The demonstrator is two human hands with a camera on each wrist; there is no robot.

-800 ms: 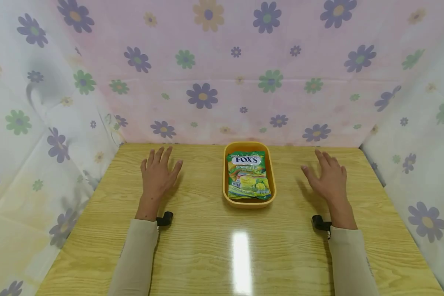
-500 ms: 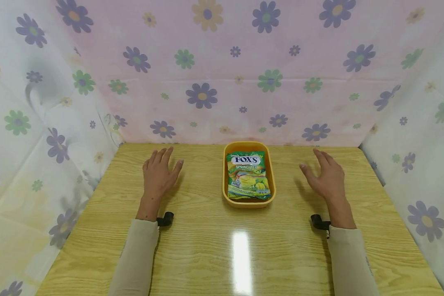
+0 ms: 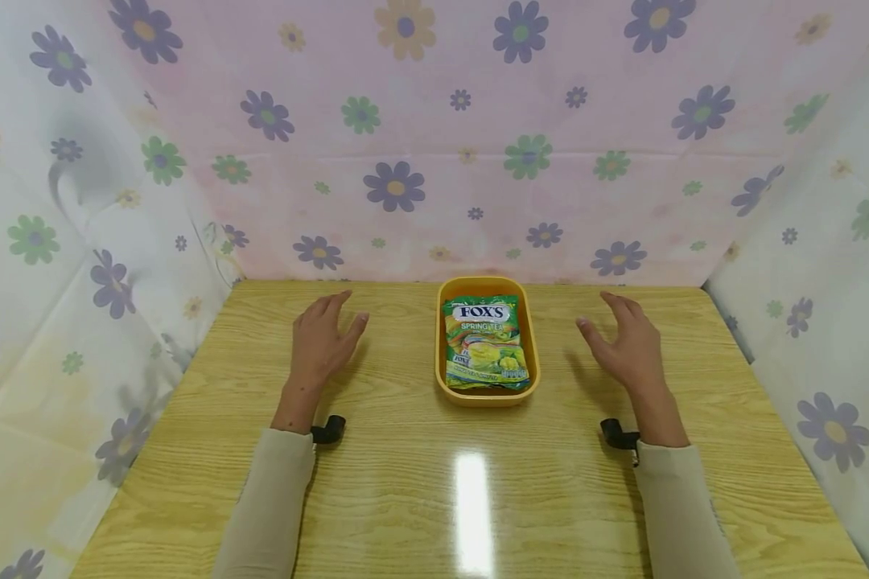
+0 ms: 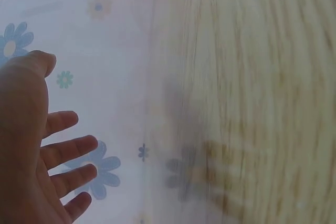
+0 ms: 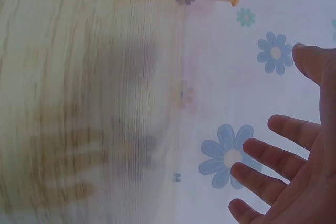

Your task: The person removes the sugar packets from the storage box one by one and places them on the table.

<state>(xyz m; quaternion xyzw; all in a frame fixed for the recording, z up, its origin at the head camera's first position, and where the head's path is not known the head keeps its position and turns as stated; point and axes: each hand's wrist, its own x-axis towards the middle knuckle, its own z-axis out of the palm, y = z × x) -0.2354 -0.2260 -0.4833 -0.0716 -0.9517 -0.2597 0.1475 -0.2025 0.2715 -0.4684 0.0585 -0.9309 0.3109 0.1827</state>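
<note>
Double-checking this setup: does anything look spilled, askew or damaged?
Nothing stands out: the Fox's packet lies inside the upright yellow tub, and the bright streak on the table looks like reflected light, not a spill.

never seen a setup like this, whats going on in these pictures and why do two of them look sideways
There's no robot here, just a person's two bare hands: the left hand and the right hand. The wide picture comes from a head-worn camera looking forward and down. The two close-ups come from a camera on each wrist, probably the small black device there; they view the scene turned, so the wood-grain table runs up one side.

On the table sits a yellow-orange tray holding a green Fox's Spring Tea packet. The hands are on either side of it, fingers apart, holding nothing. Behind is a flower-print backdrop.
</note>
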